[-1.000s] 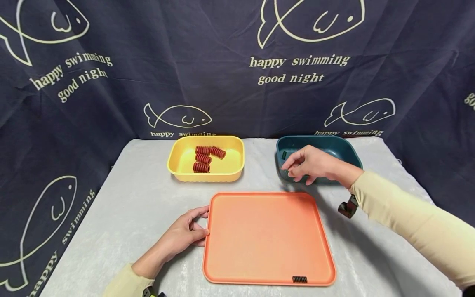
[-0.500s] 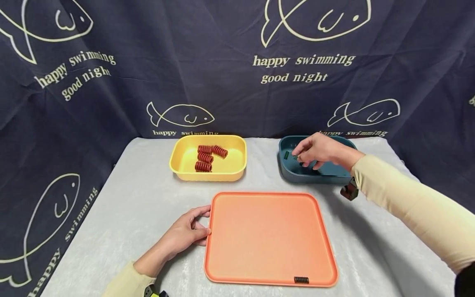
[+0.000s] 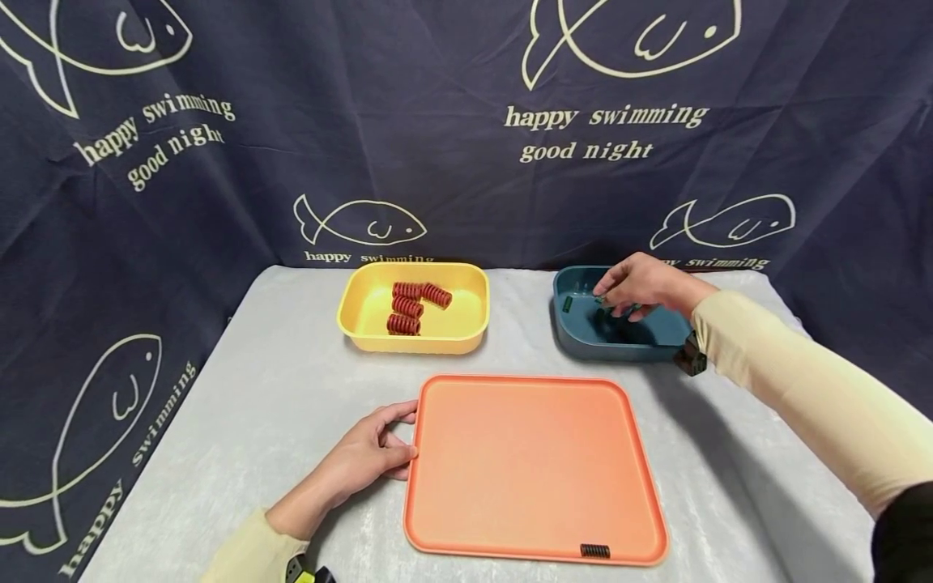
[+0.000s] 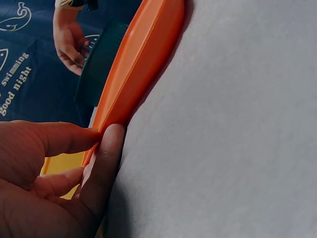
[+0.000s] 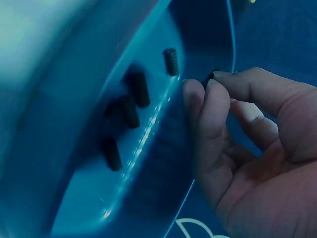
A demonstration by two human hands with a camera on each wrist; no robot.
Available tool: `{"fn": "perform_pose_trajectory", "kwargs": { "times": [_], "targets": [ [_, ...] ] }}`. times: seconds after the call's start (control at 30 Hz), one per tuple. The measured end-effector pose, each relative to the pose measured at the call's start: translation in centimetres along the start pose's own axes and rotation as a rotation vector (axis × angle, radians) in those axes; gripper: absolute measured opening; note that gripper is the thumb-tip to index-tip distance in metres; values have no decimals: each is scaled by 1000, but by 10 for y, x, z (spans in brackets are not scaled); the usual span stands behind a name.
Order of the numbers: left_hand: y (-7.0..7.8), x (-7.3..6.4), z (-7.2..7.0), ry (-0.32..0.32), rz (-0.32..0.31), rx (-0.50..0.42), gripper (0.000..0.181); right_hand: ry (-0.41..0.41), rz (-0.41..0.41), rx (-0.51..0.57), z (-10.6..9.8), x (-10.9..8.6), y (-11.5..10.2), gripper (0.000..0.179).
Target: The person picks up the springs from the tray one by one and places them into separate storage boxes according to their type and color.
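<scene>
My left hand (image 3: 360, 457) grips the left rim of the orange tray (image 3: 535, 461); the left wrist view shows its fingertips at that edge. One black coil spring (image 3: 594, 551) lies along the tray's front rim. My right hand (image 3: 651, 283) hangs over the dark teal bin (image 3: 619, 351) at the back right. A small dark green spring (image 5: 213, 78) is pinched in its fingertips, mostly hidden by them. Several dark springs (image 5: 130, 111) lie on the bin floor in the right wrist view.
A yellow bin (image 3: 411, 344) with several red springs (image 3: 406, 307) stands at the back left. A pale cloth (image 3: 306, 380) covers the table. Dark blue curtains (image 3: 466, 162) with fish prints rise behind and at the sides.
My right hand has moved from the teal bin's front left corner back and right, deeper over the bin, with the spring in its fingertips. The left hand keeps its grip on the tray.
</scene>
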State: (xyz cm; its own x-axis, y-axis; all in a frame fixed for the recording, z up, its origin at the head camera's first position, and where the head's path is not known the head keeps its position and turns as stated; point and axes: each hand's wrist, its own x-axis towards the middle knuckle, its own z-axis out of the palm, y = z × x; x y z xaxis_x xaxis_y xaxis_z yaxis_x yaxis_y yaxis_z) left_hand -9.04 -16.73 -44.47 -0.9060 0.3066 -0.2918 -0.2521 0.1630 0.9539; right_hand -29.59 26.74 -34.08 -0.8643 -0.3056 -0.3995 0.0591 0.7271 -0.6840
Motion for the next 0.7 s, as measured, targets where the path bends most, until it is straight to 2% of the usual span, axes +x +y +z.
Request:
{"fn": "perform_pose_trajectory", "kwargs": {
  "times": [0.17, 0.5, 0.7],
  "targets": [
    [0, 0, 0, 5, -5, 3, 69, -18, 43, 28, -5, 7, 7, 36],
    [0, 1, 0, 7, -9, 4, 69, -42, 86, 8, -15, 20, 21, 32],
    [0, 1, 0, 8, -10, 3, 69, -49, 110, 53, -17, 28, 30, 33]
  ]
}}
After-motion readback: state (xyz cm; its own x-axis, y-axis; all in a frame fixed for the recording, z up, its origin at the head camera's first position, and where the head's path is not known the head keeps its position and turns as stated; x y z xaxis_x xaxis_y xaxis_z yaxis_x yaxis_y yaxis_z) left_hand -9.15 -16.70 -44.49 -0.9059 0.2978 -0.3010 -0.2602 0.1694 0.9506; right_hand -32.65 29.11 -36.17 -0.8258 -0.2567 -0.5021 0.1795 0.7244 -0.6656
